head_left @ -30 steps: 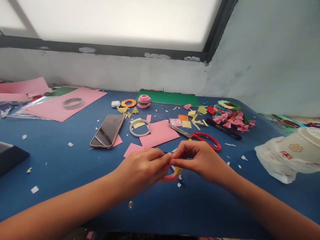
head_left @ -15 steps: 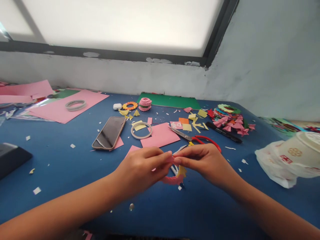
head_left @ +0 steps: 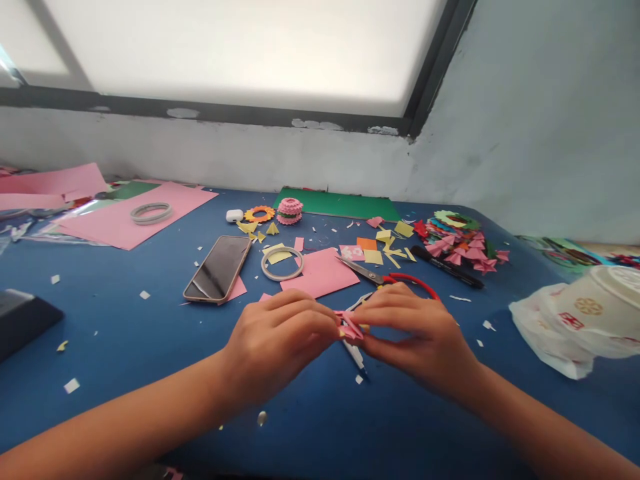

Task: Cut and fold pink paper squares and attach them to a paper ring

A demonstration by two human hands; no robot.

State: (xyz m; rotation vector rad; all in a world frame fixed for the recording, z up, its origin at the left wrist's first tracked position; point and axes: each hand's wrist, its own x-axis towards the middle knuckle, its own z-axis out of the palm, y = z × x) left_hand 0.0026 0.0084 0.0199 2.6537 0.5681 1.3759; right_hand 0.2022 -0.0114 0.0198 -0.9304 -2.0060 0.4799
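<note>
Between my hands is a folded pink paper piece (head_left: pixel 351 327) with bits of yellow, part of it hidden by my fingers. My left hand (head_left: pixel 287 333) pinches its left side, fingertips closed on it. My right hand (head_left: pixel 413 327) grips the right side between thumb and fingers. Below the paper, a white pen-like tool (head_left: pixel 354 355) lies on the blue table. Just beyond my right hand rest scissors (head_left: pixel 373 274) with red handles. A pink paper sheet (head_left: pixel 320 272) and a roll of tape (head_left: pixel 283 275) lie beyond my left hand.
A phone (head_left: pixel 219 268) lies left of centre. At the back stand a pink paper ring stack (head_left: pixel 290 211) and an orange-yellow paper ring (head_left: pixel 259 214). Folded paper pieces (head_left: pixel 470 250) and a black marker (head_left: pixel 447 267) are to the right, with a bagged cup (head_left: pixel 585 313) at the edge.
The curved pink and yellow strip that hung below my hands is now drawn up between them. My right hand has turned, its fingers spread further along the paper.
</note>
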